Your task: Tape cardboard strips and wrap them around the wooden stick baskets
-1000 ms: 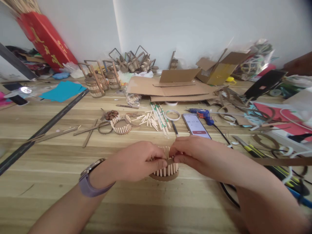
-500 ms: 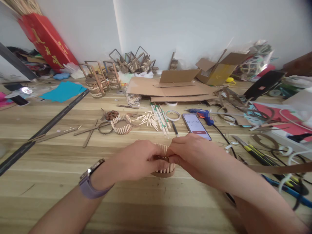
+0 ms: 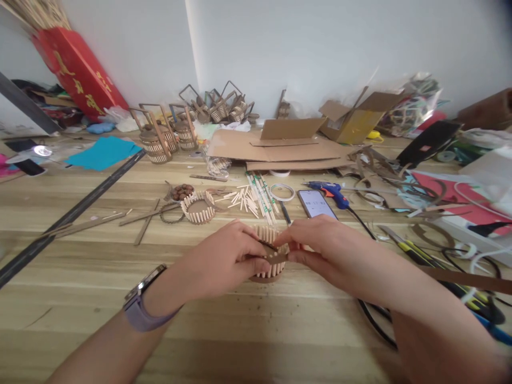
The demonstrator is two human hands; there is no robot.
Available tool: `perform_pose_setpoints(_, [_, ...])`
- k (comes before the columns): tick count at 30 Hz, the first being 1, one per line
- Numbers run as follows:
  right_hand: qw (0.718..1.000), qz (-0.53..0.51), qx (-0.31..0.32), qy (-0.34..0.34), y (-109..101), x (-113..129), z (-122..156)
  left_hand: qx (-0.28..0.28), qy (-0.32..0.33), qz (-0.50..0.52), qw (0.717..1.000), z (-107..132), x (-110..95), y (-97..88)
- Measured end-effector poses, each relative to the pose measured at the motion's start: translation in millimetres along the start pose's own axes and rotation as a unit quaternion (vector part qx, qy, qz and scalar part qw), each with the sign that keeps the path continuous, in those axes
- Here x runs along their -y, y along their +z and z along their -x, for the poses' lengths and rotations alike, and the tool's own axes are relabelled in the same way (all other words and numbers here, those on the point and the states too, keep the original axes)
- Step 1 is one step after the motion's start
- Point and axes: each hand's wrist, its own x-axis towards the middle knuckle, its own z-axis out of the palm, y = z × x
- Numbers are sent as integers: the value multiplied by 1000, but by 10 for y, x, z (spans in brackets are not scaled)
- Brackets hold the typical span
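A small round basket of upright wooden sticks [image 3: 267, 236] on a cardboard base stands on the wooden table [image 3: 248, 330] in the middle. My left hand [image 3: 224, 261], with a purple watch on the wrist, grips its left side, fingers closed. My right hand [image 3: 320, 248] pinches a brown cardboard strip [image 3: 277, 257] against the near side of the sticks. The strip runs on to the far right, behind my right forearm [image 3: 472, 279].
A second stick ring [image 3: 197, 207], loose sticks [image 3: 250, 196], a tape roll [image 3: 282, 191], a phone [image 3: 316, 203] and a blue glue gun [image 3: 331, 190] lie behind. Flat cardboard [image 3: 276, 149] and finished baskets [image 3: 160, 140] stand at the back. Pliers and scraps crowd the right.
Both hands and the stick basket have shifted slightly away from me and up the table. The end of the cardboard strip now shows more between my thumbs.
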Motion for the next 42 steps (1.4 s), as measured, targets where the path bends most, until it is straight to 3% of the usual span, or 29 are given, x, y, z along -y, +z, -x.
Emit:
perform_pose_setpoints(8, [999, 35, -4, -25, 31, 23, -2, 3, 58, -21, 998, 11, 18, -36])
perform_pose_setpoints(16, [998, 55, 18, -8, 123, 89, -49, -38, 19, -85, 995, -42, -16, 83])
perform_pose_setpoints(24, [997, 55, -46, 15, 53, 37, 10, -75, -13, -86, 993, -11, -7, 51])
perform_pose_setpoints(28, [998, 49, -35, 20, 11, 5, 27, -63, -30, -83, 994, -15, -13, 31])
perform_pose_setpoints(42, [999, 39, -12, 1, 25, 5, -1, -34, 15, -79, 996, 8, 20, -24])
